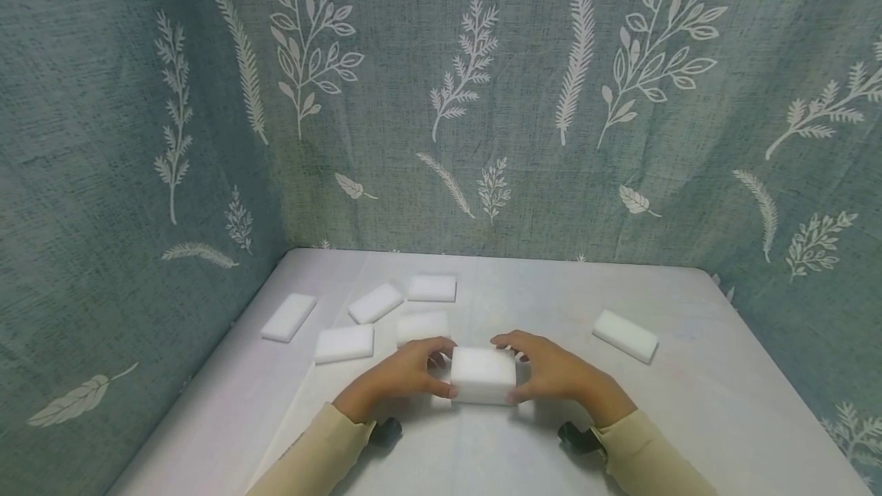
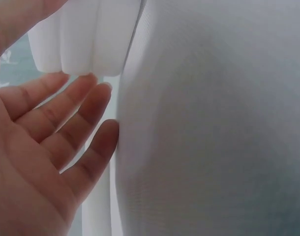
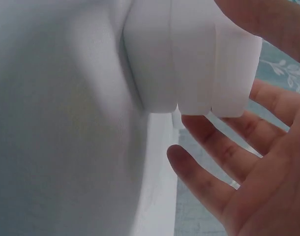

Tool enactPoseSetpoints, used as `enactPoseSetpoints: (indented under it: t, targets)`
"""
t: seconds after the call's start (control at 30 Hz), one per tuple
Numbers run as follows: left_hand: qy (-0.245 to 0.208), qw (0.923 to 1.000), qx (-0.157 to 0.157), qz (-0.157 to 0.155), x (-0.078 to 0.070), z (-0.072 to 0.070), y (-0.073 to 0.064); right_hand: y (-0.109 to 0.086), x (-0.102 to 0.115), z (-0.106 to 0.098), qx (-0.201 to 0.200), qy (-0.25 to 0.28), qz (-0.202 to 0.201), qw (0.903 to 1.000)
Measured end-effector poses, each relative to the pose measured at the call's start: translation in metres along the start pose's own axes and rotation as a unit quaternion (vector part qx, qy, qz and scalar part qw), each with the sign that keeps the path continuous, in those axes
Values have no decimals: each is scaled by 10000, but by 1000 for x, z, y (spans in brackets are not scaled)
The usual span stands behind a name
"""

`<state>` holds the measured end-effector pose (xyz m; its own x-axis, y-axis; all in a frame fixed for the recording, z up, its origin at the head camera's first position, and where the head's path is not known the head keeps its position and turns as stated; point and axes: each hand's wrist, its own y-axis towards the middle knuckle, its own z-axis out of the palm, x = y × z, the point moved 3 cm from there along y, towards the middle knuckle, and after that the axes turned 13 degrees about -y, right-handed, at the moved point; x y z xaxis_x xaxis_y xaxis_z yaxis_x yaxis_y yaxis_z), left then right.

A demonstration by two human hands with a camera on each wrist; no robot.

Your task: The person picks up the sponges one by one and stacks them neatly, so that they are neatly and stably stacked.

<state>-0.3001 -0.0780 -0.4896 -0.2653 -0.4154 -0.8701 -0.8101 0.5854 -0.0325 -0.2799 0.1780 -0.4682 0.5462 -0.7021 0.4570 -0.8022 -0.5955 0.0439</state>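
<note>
A stack of three white foam sponges (image 1: 482, 377), laid flat on one another, stands on the white table near its front middle. My left hand (image 1: 406, 370) holds the stack's left end, thumb on the near side and fingertips at the far side. At the opposite end my right hand (image 1: 554, 370) grips it the same way. The layers show clearly as stacked sponges (image 2: 78, 39) in the left wrist view, with the little finger away from them near the tabletop. Likewise, the right wrist view shows the sponges (image 3: 194, 59) between thumb and fingers.
Several loose white sponges lie left of and behind the stack, one sponge (image 1: 423, 326) just beyond my left hand and another sponge (image 1: 289, 318) near the left edge. A single sponge (image 1: 625, 336) lies at the right. Green leaf-patterned cloth (image 1: 524, 205) hangs around the table (image 1: 689, 389).
</note>
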Motion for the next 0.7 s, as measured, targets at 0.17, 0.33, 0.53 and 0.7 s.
enactPoseSetpoints:
  t: [0.17,0.33,0.53,0.7]
  targets:
    - [17,10000,16,64,-1,1,0,1,2,1,-117,-294,-152,9994]
    - [3,10000,22,80,-1,1,0,2,1,2,-267,-310,-292,9987]
    - [25,9999,18,132,0,1,0,2,1,1,-453,-279,-366,9979]
    - [63,9999,27,132,-1,2,0,3,1,2,-356,-235,-219,9989]
